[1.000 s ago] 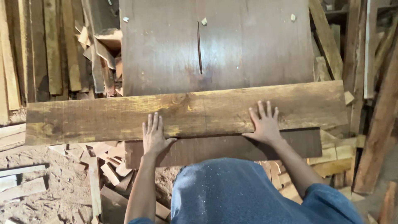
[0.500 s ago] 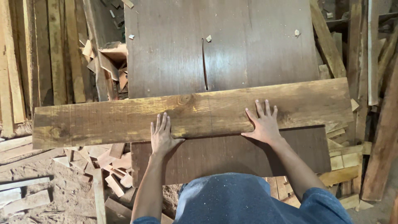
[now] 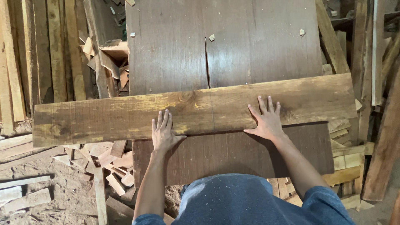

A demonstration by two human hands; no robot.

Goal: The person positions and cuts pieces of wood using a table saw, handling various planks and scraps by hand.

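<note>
- Both hands are laid flat, fingers spread, gripping nothing: the left hand (image 3: 163, 134) at lower centre and the right hand (image 3: 266, 119) just right of centre are pressed palm-down on the near edge of the long wooden plank (image 3: 125, 116).
- Directly ahead of the hands, the plank is seen lying crosswise, its long axis running from the left of the frame to the right, slightly raised at the right end; it extends further beyond the left hand than beyond the right.
- Under the plank, the dark saw table (image 3: 233, 154) is seen, its near part showing between the forearms.
- Beyond the plank, at upper centre, the narrow blade slot (image 3: 206, 62) is seen between the two hands' lines; whether a blade stands in it cannot be told.
- Offcuts (image 3: 110, 58) are piled at upper left.
</note>
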